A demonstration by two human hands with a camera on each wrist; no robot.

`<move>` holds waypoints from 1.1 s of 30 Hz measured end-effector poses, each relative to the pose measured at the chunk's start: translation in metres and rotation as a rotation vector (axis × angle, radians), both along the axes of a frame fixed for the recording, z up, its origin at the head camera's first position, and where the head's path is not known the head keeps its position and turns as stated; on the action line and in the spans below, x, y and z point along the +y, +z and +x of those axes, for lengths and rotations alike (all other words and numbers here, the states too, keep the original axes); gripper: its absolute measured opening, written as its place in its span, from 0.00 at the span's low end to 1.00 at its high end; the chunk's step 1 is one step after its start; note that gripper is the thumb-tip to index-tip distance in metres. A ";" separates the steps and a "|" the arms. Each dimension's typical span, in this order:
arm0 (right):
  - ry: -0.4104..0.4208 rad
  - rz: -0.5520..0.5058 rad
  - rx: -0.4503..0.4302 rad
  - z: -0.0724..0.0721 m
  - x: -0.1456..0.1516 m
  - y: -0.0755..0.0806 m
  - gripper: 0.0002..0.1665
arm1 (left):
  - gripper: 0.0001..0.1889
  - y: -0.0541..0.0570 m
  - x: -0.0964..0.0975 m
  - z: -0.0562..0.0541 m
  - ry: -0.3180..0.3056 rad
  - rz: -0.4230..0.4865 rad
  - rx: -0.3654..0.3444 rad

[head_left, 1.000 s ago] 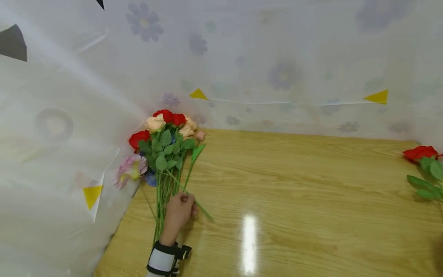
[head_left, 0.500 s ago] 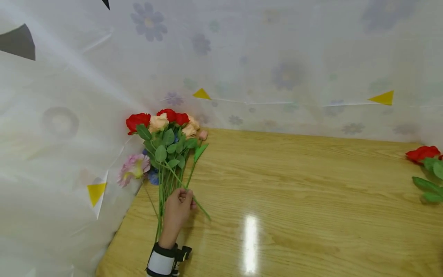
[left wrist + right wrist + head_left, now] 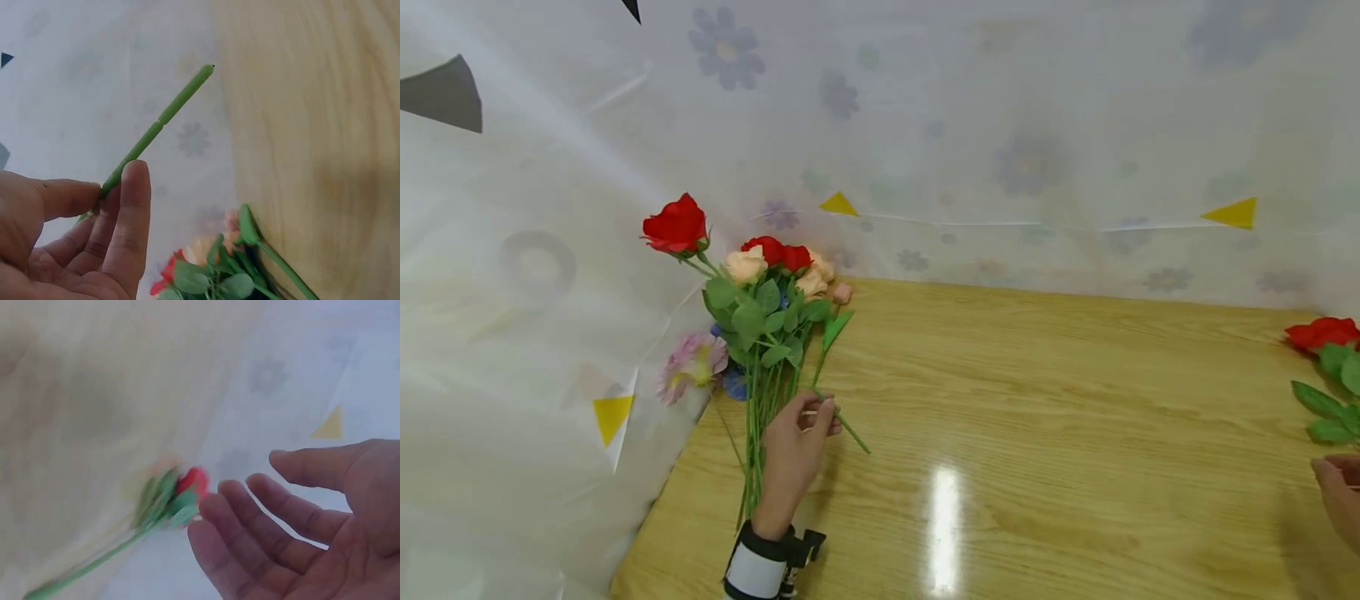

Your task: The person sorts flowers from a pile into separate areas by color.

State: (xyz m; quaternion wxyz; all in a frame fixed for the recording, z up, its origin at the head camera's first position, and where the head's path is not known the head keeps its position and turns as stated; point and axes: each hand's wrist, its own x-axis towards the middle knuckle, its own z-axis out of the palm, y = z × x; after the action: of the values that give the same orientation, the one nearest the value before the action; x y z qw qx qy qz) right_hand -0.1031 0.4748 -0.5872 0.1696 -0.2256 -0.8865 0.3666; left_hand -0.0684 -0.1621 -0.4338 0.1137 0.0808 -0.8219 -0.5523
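Note:
With thumb and fingers my left hand (image 3: 797, 446) pinches the green stem (image 3: 147, 137) of a red rose (image 3: 676, 225). That rose stands tilted to the upper left, its bloom above the pile, its stem end pointing down and right. Beneath and behind lies a bunch of artificial flowers: red and peach roses (image 3: 747, 265), a pink-purple flower (image 3: 692, 367), a blue flower (image 3: 735, 383) and a pink tulip (image 3: 842, 293). At the right edge, my right hand (image 3: 281, 531) holds nothing, its fingers loosely bent, near another red rose (image 3: 1324, 333) lying on the table.
The wooden table (image 3: 1037, 417) has a bright light reflection in its middle. White flower-printed sheeting (image 3: 925, 125) rises along the back and left sides. Yellow triangles (image 3: 613, 417) mark the sheeting.
The pinched red rose has come up and to the left out of the pile, its stem moving with my left hand. My right hand has come into the head view from the right.

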 end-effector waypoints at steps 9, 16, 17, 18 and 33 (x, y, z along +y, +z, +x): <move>0.411 0.135 -0.217 0.026 -0.136 0.142 0.30 | 0.11 0.025 0.033 -0.001 -0.212 0.051 0.101; 0.648 0.027 -0.179 0.040 -0.206 0.168 0.22 | 0.11 0.046 0.063 0.000 -0.373 0.020 0.166; 0.678 0.004 -0.148 0.042 -0.216 0.171 0.20 | 0.11 0.048 0.066 0.000 -0.396 0.021 0.172; 0.712 -0.020 -0.116 0.043 -0.226 0.175 0.17 | 0.12 0.049 0.070 0.000 -0.417 0.028 0.175; 0.997 -0.328 0.013 0.060 -0.314 0.188 0.10 | 0.11 0.052 0.118 0.007 -0.635 0.029 0.111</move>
State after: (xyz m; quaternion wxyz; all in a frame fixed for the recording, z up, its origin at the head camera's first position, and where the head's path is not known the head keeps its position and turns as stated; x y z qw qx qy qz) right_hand -0.0430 0.1608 -0.3992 -0.0576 0.2022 -0.8160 0.5384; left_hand -0.0614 -0.0436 -0.3814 -0.0207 -0.2084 -0.7907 -0.5753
